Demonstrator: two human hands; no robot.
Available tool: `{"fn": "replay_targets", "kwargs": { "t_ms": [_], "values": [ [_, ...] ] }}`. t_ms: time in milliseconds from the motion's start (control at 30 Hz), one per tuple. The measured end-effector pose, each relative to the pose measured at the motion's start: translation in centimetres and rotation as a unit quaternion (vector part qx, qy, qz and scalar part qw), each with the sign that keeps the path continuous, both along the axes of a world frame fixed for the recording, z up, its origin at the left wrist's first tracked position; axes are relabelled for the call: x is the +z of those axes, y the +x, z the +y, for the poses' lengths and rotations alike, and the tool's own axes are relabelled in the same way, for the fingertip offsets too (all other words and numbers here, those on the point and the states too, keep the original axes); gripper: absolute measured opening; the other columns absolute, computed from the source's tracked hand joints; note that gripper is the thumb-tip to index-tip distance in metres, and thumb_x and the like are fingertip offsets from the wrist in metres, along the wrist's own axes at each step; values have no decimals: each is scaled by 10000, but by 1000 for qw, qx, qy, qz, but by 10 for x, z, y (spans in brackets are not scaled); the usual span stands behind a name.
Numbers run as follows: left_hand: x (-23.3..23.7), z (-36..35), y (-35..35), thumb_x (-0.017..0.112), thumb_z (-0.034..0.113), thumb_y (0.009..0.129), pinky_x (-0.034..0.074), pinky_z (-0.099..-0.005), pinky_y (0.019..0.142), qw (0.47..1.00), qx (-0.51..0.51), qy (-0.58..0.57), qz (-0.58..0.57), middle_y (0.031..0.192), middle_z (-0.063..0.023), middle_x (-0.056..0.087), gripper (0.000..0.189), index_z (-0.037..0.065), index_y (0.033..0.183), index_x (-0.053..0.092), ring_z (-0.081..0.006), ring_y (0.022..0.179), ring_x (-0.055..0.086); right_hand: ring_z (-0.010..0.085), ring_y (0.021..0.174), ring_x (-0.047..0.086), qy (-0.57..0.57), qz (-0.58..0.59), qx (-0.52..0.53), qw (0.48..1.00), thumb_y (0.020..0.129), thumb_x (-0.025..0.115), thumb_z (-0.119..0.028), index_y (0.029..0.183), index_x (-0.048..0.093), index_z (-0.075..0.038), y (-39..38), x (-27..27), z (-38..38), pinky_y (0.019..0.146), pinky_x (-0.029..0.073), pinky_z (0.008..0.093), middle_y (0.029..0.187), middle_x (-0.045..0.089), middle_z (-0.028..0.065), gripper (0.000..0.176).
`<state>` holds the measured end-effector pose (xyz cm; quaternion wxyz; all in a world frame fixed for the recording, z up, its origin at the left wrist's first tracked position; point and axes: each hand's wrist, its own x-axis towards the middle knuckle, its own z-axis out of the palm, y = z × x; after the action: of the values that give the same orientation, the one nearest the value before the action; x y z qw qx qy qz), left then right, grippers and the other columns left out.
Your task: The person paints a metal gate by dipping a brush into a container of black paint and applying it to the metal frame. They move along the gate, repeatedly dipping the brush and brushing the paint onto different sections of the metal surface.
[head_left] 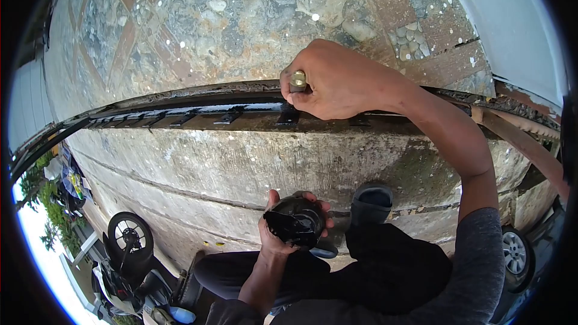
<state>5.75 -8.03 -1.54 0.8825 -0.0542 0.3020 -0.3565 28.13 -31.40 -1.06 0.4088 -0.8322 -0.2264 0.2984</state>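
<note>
My left hand (280, 232) is wrapped round a dark round container (296, 221) whose inside is coated with glossy black liquid. My right hand (319, 81) is closed on a brush handle (298, 79) with a brass-coloured end pointing up at me. The brush's dark lower end is mostly hidden beneath the hand, against a long metal rail (229, 114). Short black crosspieces line this rail, and a pale strip shows along it to the left of my right hand.
A stone-patterned surface (253, 18) lies beyond the rail, and a worn concrete ledge (241, 162) on my side. My sandalled foot (371, 203) rests on the concrete. A motorcycle wheel (129, 238) is at lower left, a car wheel (516, 251) at lower right.
</note>
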Motion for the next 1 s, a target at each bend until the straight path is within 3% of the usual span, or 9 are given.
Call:
{"fn": "replay_targets", "kwargs": {
  "t_ms": [67,233,333,433,633,733,833,967,1000],
  "values": [
    [1,3,-1,383,653,972,534,-578,911,1000,7,-10,16,1299,-332,533,778,-37,1313,495,-522,1131,577,224,439,495,129,-13,-53,990,862,654,-121,848,716,-1,-9,-17,1,529,440,394,546,588,118,136],
    [-2,7,-6,349,637,990,530,-590,899,1000,7,-4,14,1294,-322,536,750,-12,1325,519,-528,1123,562,213,418,481,55,-9,-26,998,835,643,-104,896,744,-14,-1,7,-1,504,430,397,482,541,98,148],
    [-2,8,-8,337,628,999,535,-591,888,1000,5,0,9,1284,-317,540,737,-4,1325,530,-530,1129,550,241,433,528,217,-37,-77,972,833,634,-96,890,743,-12,2,-10,32,525,455,407,498,565,121,149],
    [1,9,-10,334,630,999,540,-588,880,1000,6,7,10,1279,-316,543,740,-7,1320,532,-528,1121,556,179,606,645,211,-34,-59,975,890,678,-113,962,751,-24,6,-20,61,574,493,342,723,710,114,135],
    [-3,11,-16,368,663,969,524,-590,904,1000,22,-5,3,1323,-319,532,784,-20,1329,499,-520,1130,573,216,574,640,127,7,-6,992,887,660,-84,1001,746,-27,15,-4,65,568,489,373,670,684,127,154],
    [-1,8,-17,379,659,968,524,-589,914,1000,20,-17,12,1321,-320,530,781,-23,1330,499,-522,1134,569,204,551,629,146,-62,3,987,896,644,-72,1010,746,-32,10,-16,77,549,476,375,619,651,119,158],
    [3,13,-18,389,653,970,529,-580,909,1000,19,-16,13,1313,-321,531,776,-26,1328,500,-522,1144,564,219,542,619,115,16,13,993,894,648,-96,1001,750,-38,16,-9,72,548,467,394,601,637,130,159],
    [1,12,-19,389,646,976,538,-567,892,1000,26,-7,-11,1306,-319,531,767,-29,1320,508,-515,1136,566,243,525,603,128,-65,9,990,889,651,-99,989,746,-8,7,-23,72,551,461,413,637,663,153,165],
    [0,12,-20,385,643,978,539,-568,890,1000,25,-7,-12,1306,-320,530,764,-29,1318,510,-512,1129,569,232,544,628,63,-41,44,996,889,647,-79,988,744,6,8,-3,62,552,468,408,656,678,140,162]
  ]
}}
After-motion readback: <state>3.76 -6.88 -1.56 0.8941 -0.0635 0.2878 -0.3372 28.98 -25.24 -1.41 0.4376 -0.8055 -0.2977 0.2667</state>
